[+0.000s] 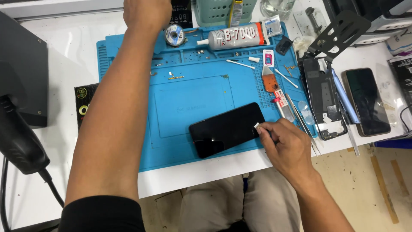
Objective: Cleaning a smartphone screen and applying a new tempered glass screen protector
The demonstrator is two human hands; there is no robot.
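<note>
On the white bench [223,172] lies a blue repair mat [128,141], its raised edges and shallow wells suited to keeping small parts from rolling away. At the mat's near edge a black phone [221,129] rests screen-up and slightly askew, flat so it can be worked from above. Right of the mat, an opened phone body [322,101] and another dark handset [367,101] lie side by side, set apart from the working area. A glue tube [234,38] lies along the mat's far edge, with a solder-wick spool [174,34] beside it. The left hand [146,13] reaches over the far edge; whether it grasps anything cannot be told. The right hand [285,146] pinches a small white tab [257,126] at the phone's right end, fingers closed upon it.
</note>
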